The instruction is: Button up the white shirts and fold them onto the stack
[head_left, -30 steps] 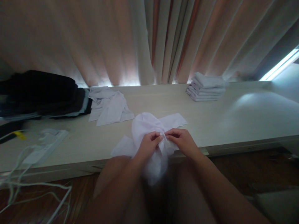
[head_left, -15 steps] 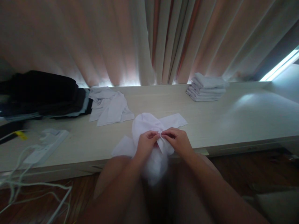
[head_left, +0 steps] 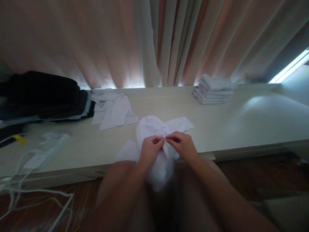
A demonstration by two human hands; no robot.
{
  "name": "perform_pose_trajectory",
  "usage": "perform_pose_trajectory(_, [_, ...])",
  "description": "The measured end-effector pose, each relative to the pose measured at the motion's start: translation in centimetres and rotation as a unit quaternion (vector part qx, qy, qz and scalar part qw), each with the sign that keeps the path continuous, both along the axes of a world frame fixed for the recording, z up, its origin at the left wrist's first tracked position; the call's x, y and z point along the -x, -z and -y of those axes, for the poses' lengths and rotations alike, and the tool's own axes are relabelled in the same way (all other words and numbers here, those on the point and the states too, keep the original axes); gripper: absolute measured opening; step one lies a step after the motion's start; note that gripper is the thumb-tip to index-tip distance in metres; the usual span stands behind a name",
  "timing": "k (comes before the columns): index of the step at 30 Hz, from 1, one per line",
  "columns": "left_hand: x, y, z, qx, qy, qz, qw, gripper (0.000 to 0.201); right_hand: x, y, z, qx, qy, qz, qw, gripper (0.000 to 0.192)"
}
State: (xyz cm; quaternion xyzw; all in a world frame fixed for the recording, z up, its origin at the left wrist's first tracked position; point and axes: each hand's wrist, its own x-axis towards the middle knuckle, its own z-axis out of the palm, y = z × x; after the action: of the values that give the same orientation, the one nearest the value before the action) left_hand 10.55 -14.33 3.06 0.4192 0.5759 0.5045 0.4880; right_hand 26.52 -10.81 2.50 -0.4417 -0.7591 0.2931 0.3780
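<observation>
Pinching one white cloth point(head_left: 154, 132) at the bench's point(head_left: 217, 129) near edge, left hand point(head_left: 150, 149) and right hand point(head_left: 182, 146) each keep a closed grip on its bunched middle; its lower part hangs over the edge; bare bench lies open rightward, up to the folded stack point(head_left: 213, 90).

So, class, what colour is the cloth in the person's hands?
White, plain; the cloth shows best in the head view.

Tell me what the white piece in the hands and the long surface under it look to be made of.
White piece: thin woven fabric, likely cotton, matte; it bunches and creases softly where the left hand and right hand pinch it. Surface: pale wood or wood-look laminate, smooth with a low sheen; faint grain lines and a soft light patch show. Which one, I cannot tell.
</observation>
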Motion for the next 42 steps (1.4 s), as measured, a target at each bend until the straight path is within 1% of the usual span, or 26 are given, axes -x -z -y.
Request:
perform_pose_trajectory(6, [0.1, -0.3, 0.1, 0.002, 0.002, -0.030, 1.000, 0.012, -0.1, 0.2, -0.1, 0.012, 0.004, -0.008, 1.000, 0.008])
perform_pose_trajectory(10, [0.1, 0.0, -0.1, -0.017, 0.000, -0.048, 0.999, 0.012, -0.1, 0.2, 0.0, 0.023, 0.010, -0.016, 1.000, 0.008])
perform_pose_trajectory(15, [0.0, 0.4, -0.2, -0.056, -0.004, -0.070, 0.996, 0.013, -0.1, 0.4, -0.2, 0.095, 0.011, -0.072, 0.993, 0.010])
perform_pose_trajectory(19, [-0.2, 0.5, -0.1, -0.057, 0.005, -0.079, 0.995, 0.010, -0.4, 0.6, -0.7, 0.132, -0.008, -0.093, 0.987, 0.011])
perform_pose_trajectory(24, [-0.1, 0.7, 0.1, -0.057, 0.025, -0.067, 0.996, 0.012, -0.7, 0.6, -1.0, 0.124, -0.019, -0.085, 0.988, 0.011])
perform_pose_trajectory(27, [-0.1, 0.8, 0.0, -0.058, 0.033, -0.084, 0.994, 0.016, -0.7, 0.6, -1.0, 0.117, -0.019, -0.080, 0.990, 0.010])
perform_pose_trajectory(29, [-0.1, 0.9, -0.1, -0.063, 0.037, -0.093, 0.993, 0.014, -0.8, 0.7, -1.1, 0.117, -0.021, -0.076, 0.990, 0.009])
perform_pose_trajectory(37, [-0.1, 1.2, -0.3, -0.080, 0.050, -0.121, 0.988, 0.010, -0.8, 0.7, -1.2, 0.141, -0.033, -0.081, 0.986, 0.009])
perform_pose_trajectory(40, [-0.1, 1.5, -0.3, -0.075, 0.056, -0.135, 0.986, 0.007, -0.9, 0.9, -1.3, 0.156, -0.036, -0.090, 0.983, 0.010])
perform_pose_trajectory(42, [-0.1, 1.6, -0.3, -0.072, 0.066, -0.146, 0.984, 0.009, -1.0, 1.0, -1.4, 0.166, -0.043, -0.095, 0.981, 0.011])
